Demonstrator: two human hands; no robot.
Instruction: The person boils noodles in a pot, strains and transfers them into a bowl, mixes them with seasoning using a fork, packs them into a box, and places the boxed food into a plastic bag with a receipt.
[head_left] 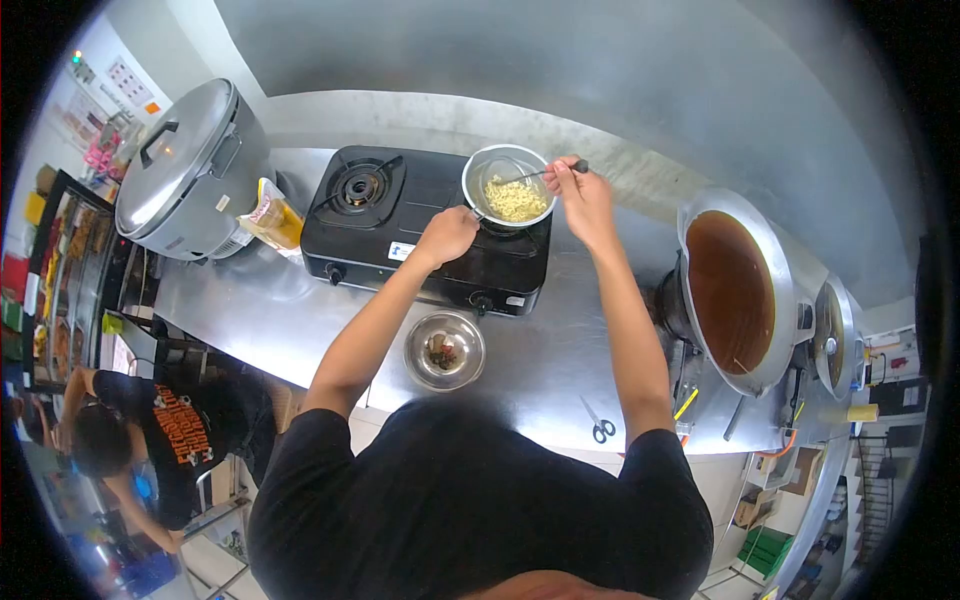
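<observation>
A small round pan [471, 180] sits over the right burner of a black two-burner gas stove [390, 235]. Pale yellow chopped pieces [515, 201] lie inside it. My left hand [450, 236] is closed at the pan's near left side, apparently around its handle, which is mostly hidden. My right hand [583, 198] grips the dark handle of a spoon-like utensil [533, 176] whose metal end reaches into the pan. Below the stove stands a steel bowl [445, 380] with small dark and red bits in it. The left burner [359, 188] has nothing on it.
A big lidded cooker [190, 170] and a yellow pouch [275, 218] stand left. On the right is a large wok [735, 290] of brown liquid beside another lidded pot [830, 335]. Scissors [600, 425] lie near the front edge. Another person [170, 440] is at lower left.
</observation>
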